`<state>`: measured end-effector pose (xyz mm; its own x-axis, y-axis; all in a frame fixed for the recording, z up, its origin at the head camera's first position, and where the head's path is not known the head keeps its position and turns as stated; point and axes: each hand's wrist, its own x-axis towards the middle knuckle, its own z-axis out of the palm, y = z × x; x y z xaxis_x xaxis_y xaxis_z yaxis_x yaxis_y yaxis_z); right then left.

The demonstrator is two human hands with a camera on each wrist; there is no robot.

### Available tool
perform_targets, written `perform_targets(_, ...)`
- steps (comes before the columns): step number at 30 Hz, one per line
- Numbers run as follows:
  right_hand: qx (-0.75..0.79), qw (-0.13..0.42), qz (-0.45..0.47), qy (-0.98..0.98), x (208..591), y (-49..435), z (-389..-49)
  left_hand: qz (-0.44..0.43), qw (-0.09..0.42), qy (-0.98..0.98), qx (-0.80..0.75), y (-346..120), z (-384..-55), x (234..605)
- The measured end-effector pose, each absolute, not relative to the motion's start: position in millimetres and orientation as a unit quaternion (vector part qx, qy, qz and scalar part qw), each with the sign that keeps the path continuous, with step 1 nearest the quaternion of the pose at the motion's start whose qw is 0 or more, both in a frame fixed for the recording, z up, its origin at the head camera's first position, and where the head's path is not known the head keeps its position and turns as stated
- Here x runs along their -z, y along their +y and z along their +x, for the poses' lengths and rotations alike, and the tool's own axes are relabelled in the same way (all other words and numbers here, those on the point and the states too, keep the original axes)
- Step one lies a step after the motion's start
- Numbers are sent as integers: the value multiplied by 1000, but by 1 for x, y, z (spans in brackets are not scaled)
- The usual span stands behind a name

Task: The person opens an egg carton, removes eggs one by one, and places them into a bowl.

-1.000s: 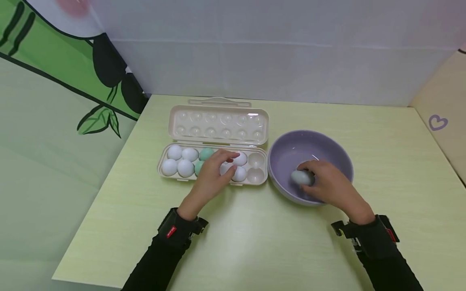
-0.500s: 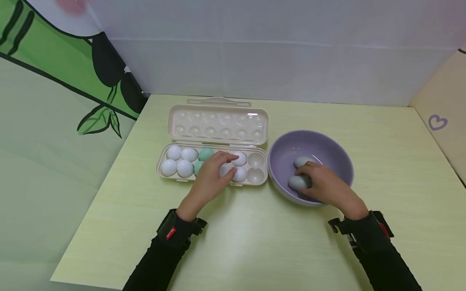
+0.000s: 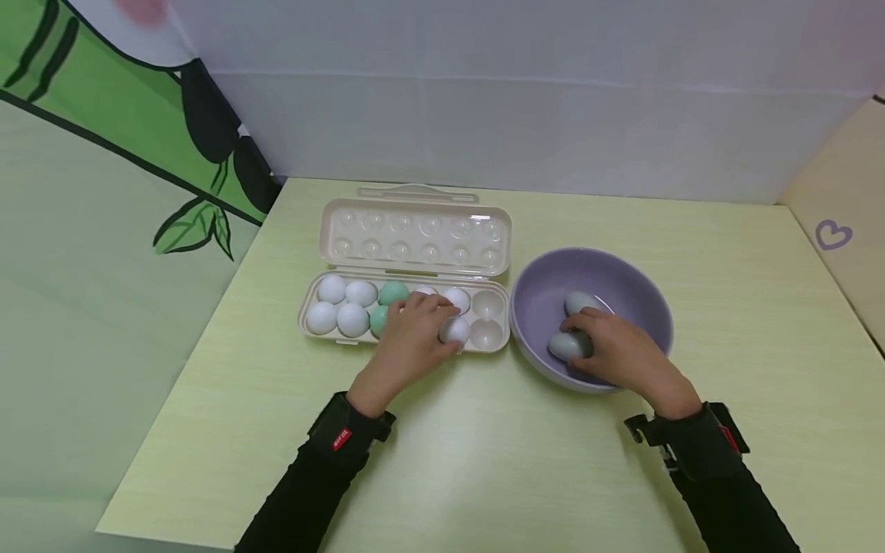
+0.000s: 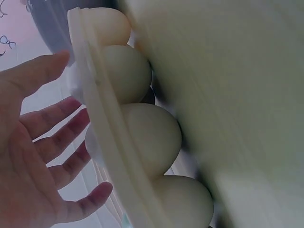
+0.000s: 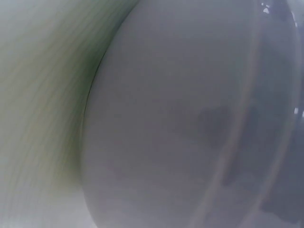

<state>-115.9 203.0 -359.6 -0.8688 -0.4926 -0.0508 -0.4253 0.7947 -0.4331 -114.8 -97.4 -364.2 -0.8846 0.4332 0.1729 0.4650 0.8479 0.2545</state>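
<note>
My left hand (image 3: 415, 326) is at the front right of an open egg carton (image 3: 487, 335), its thumb and fingertips either side of a white egg (image 3: 455, 330). In the left wrist view, the same hand (image 4: 38, 156) reaches the carton rim (image 4: 107, 114), which partly hides that egg. Inside a purple bowl (image 3: 532, 288), my right hand (image 3: 618, 349) has fingers and thumb curled round one end of a pale egg (image 3: 568, 346). A second pale egg (image 3: 581, 302) lies just behind it. Only the bowl's outer wall (image 5: 156, 118) fills the right wrist view.
White eggs (image 3: 332, 289) and green eggs (image 3: 393, 293) fill the carton's left part; two right-end cups hold none. Its lid (image 3: 415, 238) leans back, open. The bowl stands close against the carton's right end on a pale wooden table (image 3: 512, 476). A wall (image 3: 525, 138) borders the back.
My left hand has moved slightly right and closed in on the front white egg. The right hand has shifted slightly left in the bowl with its egg, and the second egg there has come into sight.
</note>
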Motion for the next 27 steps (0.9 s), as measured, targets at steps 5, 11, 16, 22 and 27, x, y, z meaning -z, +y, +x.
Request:
perform_targets(5, 197, 79, -232, 949, 358, 203, -113, -241, 67, -963, 99, -92, -116, 367)
perform_targets(11, 190, 70, -229, 952, 357, 206, -111, -251, 89, -960, 90, -87, -116, 368)
perform_targets(16, 207, 66, -226, 950, 351, 214, -110, -251, 94, -958, 101, -86, -116, 368)
perform_targets(22, 242, 20, -235, 941, 344, 224, -111, -255, 129, -950, 125, -87, -115, 370)
perform_targets(27, 250, -32, -253, 934, 340, 224, -112, -267, 179, -934, 158, -86, -114, 366)
